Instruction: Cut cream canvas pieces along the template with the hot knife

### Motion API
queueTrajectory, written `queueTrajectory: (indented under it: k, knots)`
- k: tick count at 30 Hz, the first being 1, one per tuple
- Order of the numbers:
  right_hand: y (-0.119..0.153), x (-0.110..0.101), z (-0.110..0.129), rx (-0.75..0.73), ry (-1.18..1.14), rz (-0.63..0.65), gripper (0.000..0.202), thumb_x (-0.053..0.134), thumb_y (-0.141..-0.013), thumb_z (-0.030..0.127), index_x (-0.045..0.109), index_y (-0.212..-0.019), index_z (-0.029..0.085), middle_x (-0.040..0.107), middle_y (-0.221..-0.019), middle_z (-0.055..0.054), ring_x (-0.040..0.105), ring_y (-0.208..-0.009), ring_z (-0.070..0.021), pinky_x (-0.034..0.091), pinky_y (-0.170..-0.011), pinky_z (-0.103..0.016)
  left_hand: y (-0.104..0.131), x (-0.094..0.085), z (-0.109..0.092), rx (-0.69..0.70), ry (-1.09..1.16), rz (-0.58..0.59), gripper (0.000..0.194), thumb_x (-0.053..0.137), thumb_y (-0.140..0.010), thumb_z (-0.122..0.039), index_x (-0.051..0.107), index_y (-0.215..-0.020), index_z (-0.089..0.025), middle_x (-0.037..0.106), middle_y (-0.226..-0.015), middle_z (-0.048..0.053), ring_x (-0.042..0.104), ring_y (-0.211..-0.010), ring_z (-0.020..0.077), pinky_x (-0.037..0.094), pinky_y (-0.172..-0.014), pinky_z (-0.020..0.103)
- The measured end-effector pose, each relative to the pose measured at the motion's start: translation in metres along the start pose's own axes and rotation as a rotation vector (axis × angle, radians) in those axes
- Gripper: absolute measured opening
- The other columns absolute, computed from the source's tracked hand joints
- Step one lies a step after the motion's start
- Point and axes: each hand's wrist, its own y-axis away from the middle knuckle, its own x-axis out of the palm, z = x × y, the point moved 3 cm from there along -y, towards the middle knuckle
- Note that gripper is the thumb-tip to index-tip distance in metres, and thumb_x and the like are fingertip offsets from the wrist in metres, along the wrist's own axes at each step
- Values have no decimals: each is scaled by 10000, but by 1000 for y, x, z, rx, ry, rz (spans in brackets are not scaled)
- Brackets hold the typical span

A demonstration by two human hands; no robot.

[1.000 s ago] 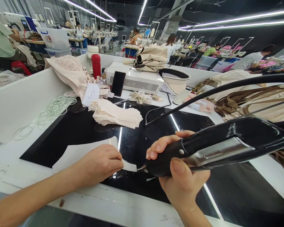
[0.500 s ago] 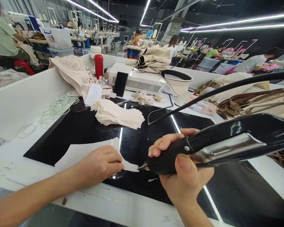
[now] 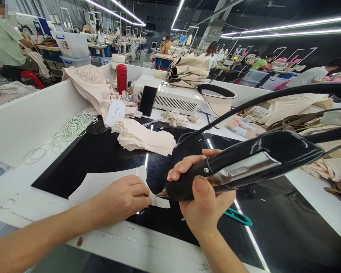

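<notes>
Tool (image 3: 240, 168) shifted left, perhaps touching fabric (image 3: 99, 182) between hands (image 3: 125, 198).

White piece (image 3: 104, 184) partly behind left fingers (image 3: 142, 190)

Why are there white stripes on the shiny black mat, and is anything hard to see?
Head view: the stripes look like glare from the ceiling lights on the black mat; head view: the black tool also shines; head view: chunky squares hide part of the person at upper left.
</notes>
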Motion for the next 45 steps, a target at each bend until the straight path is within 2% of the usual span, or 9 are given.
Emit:
queueTrajectory:
  k: [12, 23, 36, 45]
  knots:
    - [1, 1, 0, -4, 16, 19, 351, 820, -886, 370, 607, -1150, 284, 686, -787, 52, 659, -576, -138, 569, -537, -282, 3, 1, 1, 2, 18, 4, 187, 537, -1034, -47, 686, -985, -147, 730, -960, 58, 675, -888, 180, 543, -858, 321]
    - [-1, -12, 8, -38, 47, -35, 392, 862, -844, 400, 625, -1129, 271, 688, -756, 49, 649, -562, -142, 580, -526, -289, 3, -3, 0, 5, 6, -12, 193, 544, -1017, -25, 689, -1004, -151, 713, -955, 70, 654, -873, 183, 536, -879, 321]
    - [0, -12, 8, -13, 61, -37, 359, 838, -865, 379, 612, -1126, 281, 685, -763, 53, 636, -574, -137, 579, -538, -287, 4, -3, 0, 5, 17, -3, 196, 549, -1034, -73, 712, -985, -169, 721, -965, 69, 662, -889, 190, 546, -864, 333]
    - [10, -1, 12, 31, -40, 9, 399, 875, -826, 414, 643, -1127, 293, 678, -754, 51, 645, -560, -143, 558, -502, -276, 6, -3, 1, -7, 39, 26, 160, 574, -1043, -112, 719, -1014, -175, 726, -980, 64, 660, -909, 190, 535, -878, 329]
